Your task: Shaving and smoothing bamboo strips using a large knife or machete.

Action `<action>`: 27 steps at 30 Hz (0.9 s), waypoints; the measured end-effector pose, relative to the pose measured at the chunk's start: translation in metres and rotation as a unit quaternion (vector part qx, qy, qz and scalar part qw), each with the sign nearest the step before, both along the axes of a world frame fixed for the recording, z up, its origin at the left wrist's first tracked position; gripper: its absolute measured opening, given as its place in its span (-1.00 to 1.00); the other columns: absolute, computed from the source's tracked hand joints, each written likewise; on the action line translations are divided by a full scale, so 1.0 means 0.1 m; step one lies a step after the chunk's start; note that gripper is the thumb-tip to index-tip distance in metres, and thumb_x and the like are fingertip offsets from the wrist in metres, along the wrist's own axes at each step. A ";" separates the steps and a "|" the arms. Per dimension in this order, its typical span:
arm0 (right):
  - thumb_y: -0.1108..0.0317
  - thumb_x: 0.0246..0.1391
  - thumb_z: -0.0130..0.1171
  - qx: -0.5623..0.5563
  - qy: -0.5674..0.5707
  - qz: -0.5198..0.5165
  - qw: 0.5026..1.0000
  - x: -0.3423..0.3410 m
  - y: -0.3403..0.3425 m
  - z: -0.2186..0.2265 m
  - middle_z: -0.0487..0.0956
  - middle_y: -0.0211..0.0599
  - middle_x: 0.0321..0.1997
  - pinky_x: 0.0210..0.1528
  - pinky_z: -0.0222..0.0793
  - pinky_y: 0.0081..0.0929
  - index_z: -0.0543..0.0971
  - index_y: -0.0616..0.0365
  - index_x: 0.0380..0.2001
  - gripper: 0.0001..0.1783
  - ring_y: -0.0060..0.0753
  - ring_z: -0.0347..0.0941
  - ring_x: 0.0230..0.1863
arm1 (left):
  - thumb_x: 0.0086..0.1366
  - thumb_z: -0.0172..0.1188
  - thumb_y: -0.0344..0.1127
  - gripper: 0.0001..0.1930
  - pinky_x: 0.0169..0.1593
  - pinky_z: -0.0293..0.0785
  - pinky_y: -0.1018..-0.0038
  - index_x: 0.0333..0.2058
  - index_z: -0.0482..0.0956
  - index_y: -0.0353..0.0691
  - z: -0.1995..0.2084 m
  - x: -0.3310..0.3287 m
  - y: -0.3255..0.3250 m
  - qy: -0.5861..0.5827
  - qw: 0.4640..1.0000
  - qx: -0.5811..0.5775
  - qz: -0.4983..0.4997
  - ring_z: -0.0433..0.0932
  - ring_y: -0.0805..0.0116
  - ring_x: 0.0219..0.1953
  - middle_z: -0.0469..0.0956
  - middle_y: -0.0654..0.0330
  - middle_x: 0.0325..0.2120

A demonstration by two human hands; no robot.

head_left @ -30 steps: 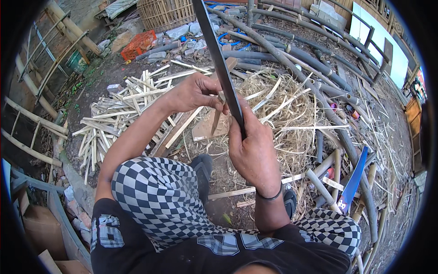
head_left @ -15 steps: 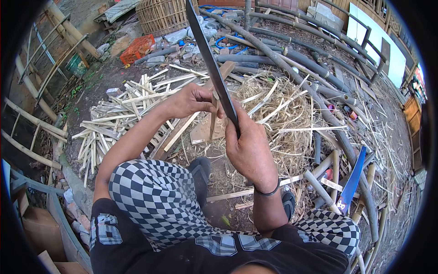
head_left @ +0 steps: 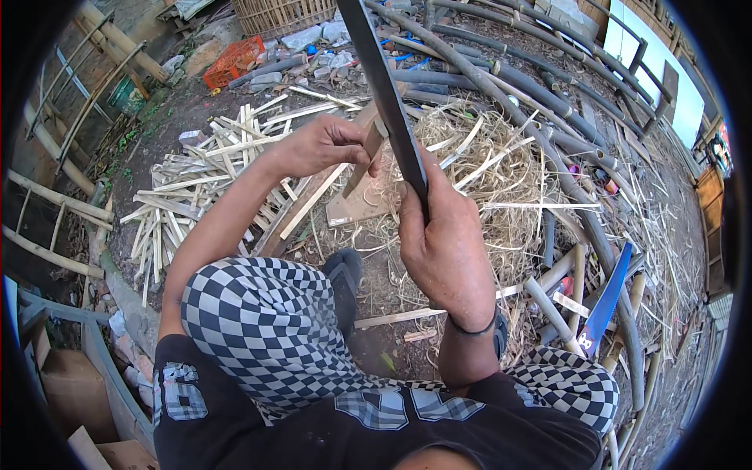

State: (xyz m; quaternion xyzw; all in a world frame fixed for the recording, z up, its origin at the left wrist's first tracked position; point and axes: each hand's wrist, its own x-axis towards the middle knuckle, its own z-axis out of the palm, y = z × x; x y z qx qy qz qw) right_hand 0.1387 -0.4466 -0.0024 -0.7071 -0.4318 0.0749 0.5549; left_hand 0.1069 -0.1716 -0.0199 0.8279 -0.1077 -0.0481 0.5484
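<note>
My right hand (head_left: 448,247) is wrapped round the grip end of a machete, its long dark blade (head_left: 384,82) slanting up and away past the top of the picture. Close to the blade's left side, my left hand (head_left: 323,146) pinches a short flat bamboo piece (head_left: 365,162) between thumb and fingers. This piece stands tilted, its lower end toward a wooden block (head_left: 348,210) on the ground. Whether blade and bamboo touch I cannot tell. The machete's grip is hidden in my right hand.
Many cut bamboo strips (head_left: 168,204) lie to the left, and a heap of curly shavings (head_left: 489,211) to the right. A blue saw (head_left: 607,301) leans among bamboo poles at the right. An orange crate (head_left: 233,63) and a wicker basket (head_left: 286,16) stand farther back.
My right hand and the machete have shifted slightly right in the picture. The bamboo piece in my left hand is more tilted, its upper end leaning right.
</note>
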 end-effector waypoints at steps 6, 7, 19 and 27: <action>0.48 0.25 -0.02 0.015 -0.053 -0.024 0.998 0.19 0.30 -0.47 0.60 0.28 -0.44 -0.22 0.47 0.21 0.35 0.19 0.29 -0.48 0.38 0.56 -0.37 | 0.39 0.30 -0.05 -0.53 0.16 0.44 0.29 0.19 0.56 -0.09 -0.32 -0.07 -0.07 0.017 0.949 0.298 0.099 0.56 0.38 0.03 0.67 0.17 -0.07; 0.48 0.25 -0.02 0.003 -0.041 -0.024 0.999 0.16 0.27 -0.44 0.60 0.28 -0.44 -0.23 0.47 0.20 0.35 0.20 0.29 -0.47 0.38 0.56 -0.38 | 0.39 0.29 -0.04 -0.54 0.15 0.45 0.29 0.16 0.58 -0.11 -0.36 -0.05 -0.07 0.018 0.965 0.247 0.088 0.58 0.36 0.00 0.68 0.17 -0.09; 0.50 0.25 -0.02 -0.006 -0.043 -0.025 0.999 0.14 0.22 -0.36 0.59 0.26 -0.47 -0.33 0.46 0.20 0.34 0.28 0.27 -0.49 0.34 0.57 -0.43 | 0.43 0.22 -0.06 -0.62 0.00 0.50 0.20 -0.04 0.62 -0.28 -0.36 0.01 -0.21 -0.019 0.963 0.242 0.117 0.65 0.13 -0.13 0.67 -0.07 -0.24; 0.43 0.28 -0.01 0.003 -0.049 -0.032 0.998 0.14 0.43 -0.47 0.58 0.22 -0.55 -0.28 0.44 0.24 0.39 0.20 0.24 -0.54 0.37 0.56 -0.44 | 0.42 0.23 -0.06 -0.59 0.04 0.52 0.18 0.05 0.59 -0.26 -0.31 -0.01 -0.12 -0.025 0.951 0.279 0.131 0.66 -0.02 -0.07 0.67 -0.11 -0.14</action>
